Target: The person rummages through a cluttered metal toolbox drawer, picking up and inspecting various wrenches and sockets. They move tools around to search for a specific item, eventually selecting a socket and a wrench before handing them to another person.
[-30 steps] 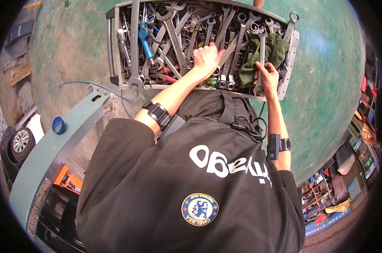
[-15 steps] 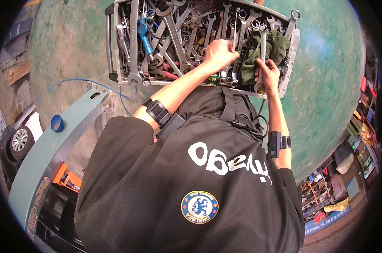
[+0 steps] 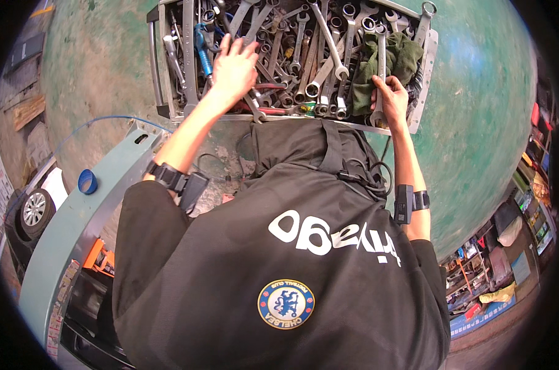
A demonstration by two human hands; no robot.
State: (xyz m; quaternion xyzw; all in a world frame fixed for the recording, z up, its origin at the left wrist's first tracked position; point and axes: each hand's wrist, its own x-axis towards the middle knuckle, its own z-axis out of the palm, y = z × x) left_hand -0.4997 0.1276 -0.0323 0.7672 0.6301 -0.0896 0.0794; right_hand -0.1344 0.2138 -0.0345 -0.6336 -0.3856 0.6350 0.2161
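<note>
A metal tool drawer (image 3: 433, 74) full of loose wrenches lies at the top of the view. My right hand (image 3: 391, 102) grips a combination wrench (image 3: 382, 58) near its lower end, fingers and thumb closed round the shaft. Behind that wrench a crumpled dark green cloth (image 3: 409, 58) rests on the tools. My left hand (image 3: 235, 71) is over the drawer's left half, fingers spread above the wrenches and touching or nearly touching them. Just left of it is a blue air blow gun (image 3: 203, 54). Between my hands, a combination wrench (image 3: 328, 40) lies slantwise across others.
Left of me stands a grey-green metal beam (image 3: 82, 228) with a blue ring-shaped cup (image 3: 87, 181) on it. A thin blue hose runs behind it. A car wheel (image 3: 36, 209) shows at far left. Shelves with tools and parts (image 3: 476, 277) line the lower right.
My left hand has moved left from the middle of the drawer and spread its fingers. A wrench now lies slantwise where it was. My right hand keeps its hold on the combination wrench.
</note>
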